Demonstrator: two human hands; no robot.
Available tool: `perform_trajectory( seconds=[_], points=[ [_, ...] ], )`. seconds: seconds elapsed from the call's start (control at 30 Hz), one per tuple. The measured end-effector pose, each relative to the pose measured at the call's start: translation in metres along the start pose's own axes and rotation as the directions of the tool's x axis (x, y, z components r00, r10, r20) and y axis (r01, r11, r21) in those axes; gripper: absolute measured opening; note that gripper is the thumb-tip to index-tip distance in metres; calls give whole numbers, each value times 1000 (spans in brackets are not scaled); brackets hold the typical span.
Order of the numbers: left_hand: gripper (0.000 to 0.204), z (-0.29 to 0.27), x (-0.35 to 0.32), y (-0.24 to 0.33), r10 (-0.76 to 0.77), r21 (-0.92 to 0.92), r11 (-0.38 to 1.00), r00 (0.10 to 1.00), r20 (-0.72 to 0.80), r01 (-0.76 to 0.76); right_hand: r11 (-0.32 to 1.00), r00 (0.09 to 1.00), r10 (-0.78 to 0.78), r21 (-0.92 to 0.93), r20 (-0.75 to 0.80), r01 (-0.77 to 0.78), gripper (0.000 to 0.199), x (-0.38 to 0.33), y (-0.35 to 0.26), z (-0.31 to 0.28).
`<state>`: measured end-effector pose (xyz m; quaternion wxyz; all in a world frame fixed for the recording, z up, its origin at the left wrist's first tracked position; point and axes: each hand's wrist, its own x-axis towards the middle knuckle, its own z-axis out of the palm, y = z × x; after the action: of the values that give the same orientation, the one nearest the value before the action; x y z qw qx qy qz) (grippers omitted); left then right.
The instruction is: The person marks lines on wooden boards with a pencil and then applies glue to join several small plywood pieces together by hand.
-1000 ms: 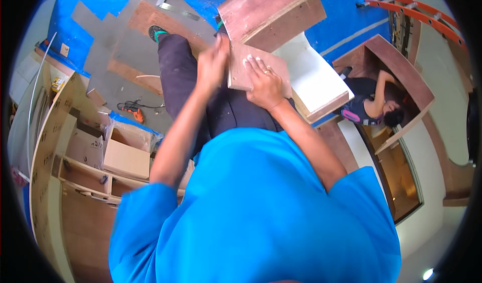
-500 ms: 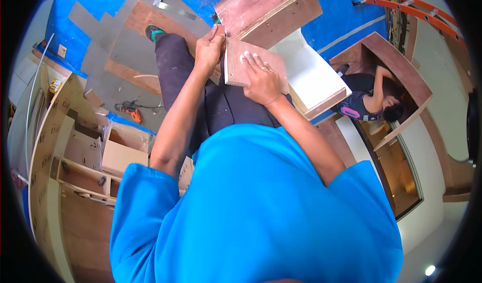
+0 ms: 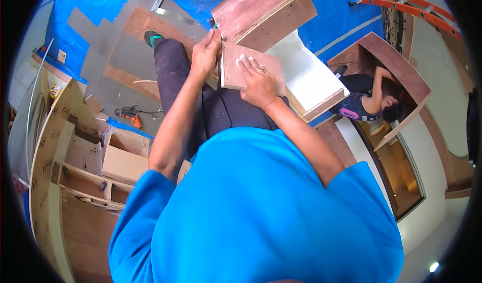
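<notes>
A plywood piece [image 3: 232, 74] with a reddish-brown face lies over my thighs, against a larger plywood part with a white panel [image 3: 301, 72]. My right hand [image 3: 258, 84] rests flat on its top, fingers stretched out, pale dust on the fingertips and a ring on one finger. At the piece's left edge my left hand [image 3: 205, 57] is closed, its fingers pinched together. What they hold, if anything, is too small and covered to make out. Beyond both hands stands a curved plywood section [image 3: 266, 12] with layered edges.
On the right a person [image 3: 364, 94] lies inside a curved wooden cabinet [image 3: 396, 52], near an orange ladder [image 3: 411, 8]. An orange power tool [image 3: 134, 120] with a cord and a metal square [image 3: 170, 15] lie on the left floor sheets. Wooden cabinets [image 3: 83, 177] stand at left.
My left hand has shifted slightly along the plywood's left edge, and the small brownish piece seen at its fingertips is now hidden. The right hand stays flat on the plywood. The view has moved a little.
</notes>
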<state>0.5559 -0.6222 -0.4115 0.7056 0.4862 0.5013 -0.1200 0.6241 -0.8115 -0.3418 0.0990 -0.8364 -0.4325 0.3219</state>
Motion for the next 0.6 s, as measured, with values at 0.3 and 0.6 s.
perform_trajectory(
  seconds=[0.3,0.6],
  points=[
    [70,-5,-71,26,166,222,958,981,100,-184,1000,1000,19,1,-9,-19,78,-2,4,-5],
    [68,-11,-114,21,127,261,953,984,122,-156,999,999,38,7,-30,-37,74,-4,8,-2]
  ],
)
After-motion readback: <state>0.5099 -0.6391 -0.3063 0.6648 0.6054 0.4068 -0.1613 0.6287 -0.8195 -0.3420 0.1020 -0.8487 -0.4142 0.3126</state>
